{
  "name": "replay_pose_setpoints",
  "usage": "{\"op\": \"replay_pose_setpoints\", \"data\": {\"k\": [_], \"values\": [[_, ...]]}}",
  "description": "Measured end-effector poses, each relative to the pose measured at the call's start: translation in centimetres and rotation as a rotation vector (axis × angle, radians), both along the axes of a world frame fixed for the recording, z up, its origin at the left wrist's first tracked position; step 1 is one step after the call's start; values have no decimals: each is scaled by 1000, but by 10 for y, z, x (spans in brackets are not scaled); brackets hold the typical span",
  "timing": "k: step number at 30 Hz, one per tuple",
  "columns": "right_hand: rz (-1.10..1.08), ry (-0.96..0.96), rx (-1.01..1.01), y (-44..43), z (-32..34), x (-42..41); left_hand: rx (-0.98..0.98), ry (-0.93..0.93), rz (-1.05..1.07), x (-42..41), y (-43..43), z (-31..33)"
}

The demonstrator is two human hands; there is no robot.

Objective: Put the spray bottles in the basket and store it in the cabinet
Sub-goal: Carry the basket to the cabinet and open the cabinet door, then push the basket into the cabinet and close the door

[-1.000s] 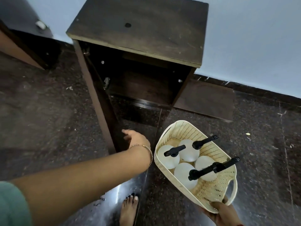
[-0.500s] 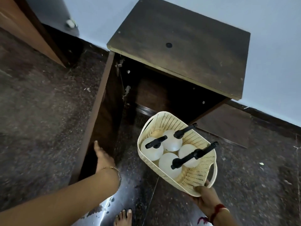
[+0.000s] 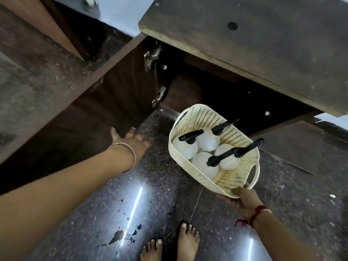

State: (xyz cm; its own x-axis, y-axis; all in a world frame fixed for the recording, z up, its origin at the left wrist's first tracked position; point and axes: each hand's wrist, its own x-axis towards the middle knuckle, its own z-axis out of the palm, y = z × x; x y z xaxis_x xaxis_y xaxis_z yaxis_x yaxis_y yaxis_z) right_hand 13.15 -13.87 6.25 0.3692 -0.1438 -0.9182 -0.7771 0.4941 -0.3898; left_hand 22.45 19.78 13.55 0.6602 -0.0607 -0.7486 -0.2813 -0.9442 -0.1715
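Observation:
A cream perforated basket [image 3: 237, 146] holds several white spray bottles [image 3: 208, 141] with black nozzles. My right hand [image 3: 241, 198] grips its near rim and holds it above the floor, just in front of the dark wooden cabinet [image 3: 263, 44]. The cabinet's inside is open and dark. Its door [image 3: 79, 102] stands swung out to the left. My left hand [image 3: 131, 142] rests with its fingers curled on the door's lower edge.
Two metal hinges [image 3: 152, 57] sit on the cabinet's left inner wall. The polished dark stone floor [image 3: 150, 204] carries dark spots near my bare feet [image 3: 173, 243]. A brown wooden panel [image 3: 43, 25] stands at the upper left by the pale wall.
The view has closed in on the cabinet. My left hand has swung the door further open to the left. My right hand has carried the basket nearer the cabinet opening.

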Motion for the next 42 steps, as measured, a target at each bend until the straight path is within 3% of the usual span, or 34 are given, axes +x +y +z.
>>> {"op": "replay_pose_setpoints", "data": {"k": [2, 4, 6, 8, 13, 18, 22, 42], "values": [[23, 1, -3, -3, -7, 12, -422, 63, 234, -9, -15, -15], [75, 2, -11, -6, -13, 27, -791, -16, 733, 7, -31, -34], [118, -2, -18, -8, -19, 46, -1026, -49, 1261, 23, -52, -51], [166, 3, -33, -12, -28, 68, -1120, -31, 1510, 41, -66, -69], [288, -36, -91, -15, -56, 131, -1190, -277, 1394, 95, -65, -109], [317, -123, -118, -15, -81, 186, -1144, -391, 1192, 143, -60, -137], [344, -112, -144, -19, -96, 212, -1130, -413, 1082, 178, -66, -146], [441, -50, -218, -31, -91, 306, -1116, -478, 1066, 267, -86, -169]]}}
